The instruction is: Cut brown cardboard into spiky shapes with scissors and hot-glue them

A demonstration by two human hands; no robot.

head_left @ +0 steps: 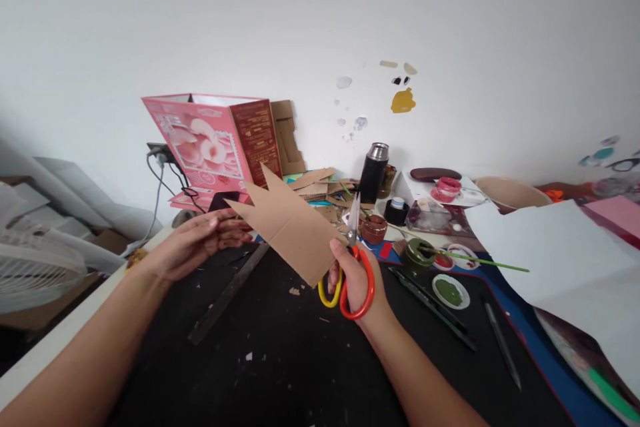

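Observation:
My right hand (357, 277) pinches a corner of a brown cardboard piece (290, 223) between thumb and fingers. The same hand also carries scissors (354, 220) with one red and one yellow handle loop, blades pointing up and looking nearly closed. Zigzag points are cut along the upper left end of the cardboard, and a faint crease crosses it. My left hand (205, 240) is open at that pointed end, palm turned inward, fingers loosely stretched. Whether its fingertips touch the cardboard I cannot tell. Both hands are raised over a black mat (280, 373).
A dark ruler (227, 293) and small scraps lie on the mat. At the back stand a pink box (205, 140), cardboard offcuts (313, 180) and a black flask (374, 173). Rightward are a green paint jar (419, 255), a cutter knife (435, 307), a pen (501, 343) and white paper (555, 253).

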